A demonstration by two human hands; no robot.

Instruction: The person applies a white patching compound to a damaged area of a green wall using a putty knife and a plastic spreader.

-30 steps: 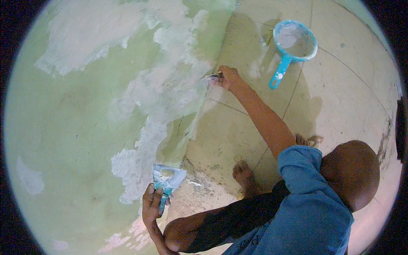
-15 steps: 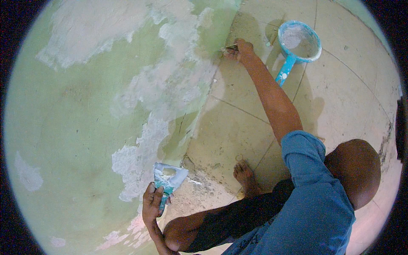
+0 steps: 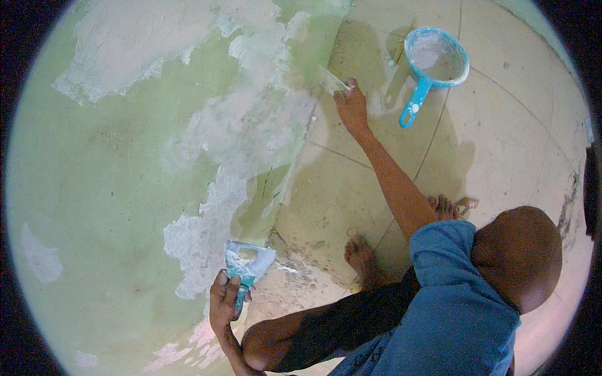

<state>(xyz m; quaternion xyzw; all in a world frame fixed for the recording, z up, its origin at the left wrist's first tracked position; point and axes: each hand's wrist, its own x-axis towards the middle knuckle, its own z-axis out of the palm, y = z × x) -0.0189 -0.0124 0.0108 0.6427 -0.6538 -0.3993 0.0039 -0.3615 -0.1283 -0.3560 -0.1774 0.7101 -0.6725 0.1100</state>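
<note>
My left hand (image 3: 224,299) grips a putty knife (image 3: 243,276) by its teal handle. Its wide blade, smeared with whitish paste, points away from me beside the foot of the wall. My right arm reaches out over the floor, and the closed fingers of my right hand (image 3: 352,108) pinch a thin flat scraper (image 3: 333,79). That blade is thin and partly blurred, angled toward the wall's lower edge; I cannot tell whether it touches. Beyond and to the right of this hand, a blue long-handled dipper (image 3: 416,103) stands on the floor with pale paste inside.
The green wall (image 3: 113,188) on the left carries large whitish filler patches (image 3: 200,244). It meets a beige tiled floor (image 3: 338,182). My bare left foot (image 3: 360,255) and part of my right foot (image 3: 444,207) rest there. Crumbs and paste smears (image 3: 301,272) lie near the wall's base.
My right hand has drawn a little closer to me with the scraper, which now tilts toward the wall. The dipper's whole handle and my right toes are uncovered. My left hand stays almost still.
</note>
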